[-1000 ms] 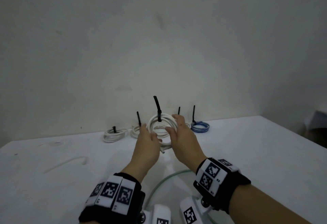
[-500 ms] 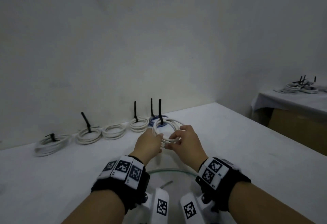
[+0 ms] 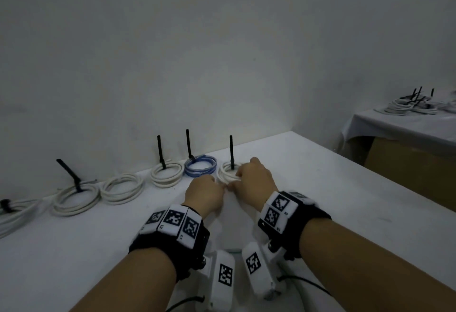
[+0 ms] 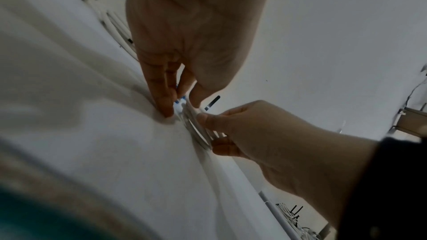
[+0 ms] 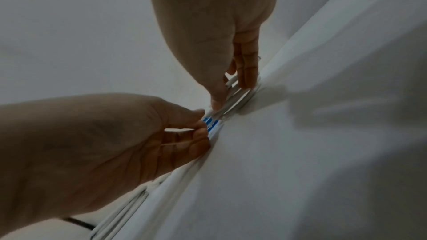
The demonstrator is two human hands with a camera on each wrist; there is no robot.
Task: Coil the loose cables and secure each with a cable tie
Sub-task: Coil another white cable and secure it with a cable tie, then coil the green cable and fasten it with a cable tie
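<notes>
A white cable coil (image 3: 225,174), bound by an upright black cable tie (image 3: 231,151), lies on the white table (image 3: 345,200) at the right end of a row of coils. My right hand (image 3: 237,179) pinches the coil's near rim between thumb and fingers; the right wrist view shows the same pinch (image 5: 231,94) on the coil (image 5: 241,100). My left hand (image 3: 219,186) holds the coil's left edge, its thumb (image 4: 196,100) on the strands (image 4: 196,129) and its fingertips (image 4: 166,110) down on the table.
Left of the held coil lie a tied blue coil (image 3: 200,168) and several white coils (image 3: 166,174), most with black ties, along the wall. A side table (image 3: 404,129) at the right carries more tied coils (image 3: 407,105). The table's right edge is close.
The white coil was held up in the air by both hands; it now lies flat on the table right of the blue coil. The head view has swung to the right.
</notes>
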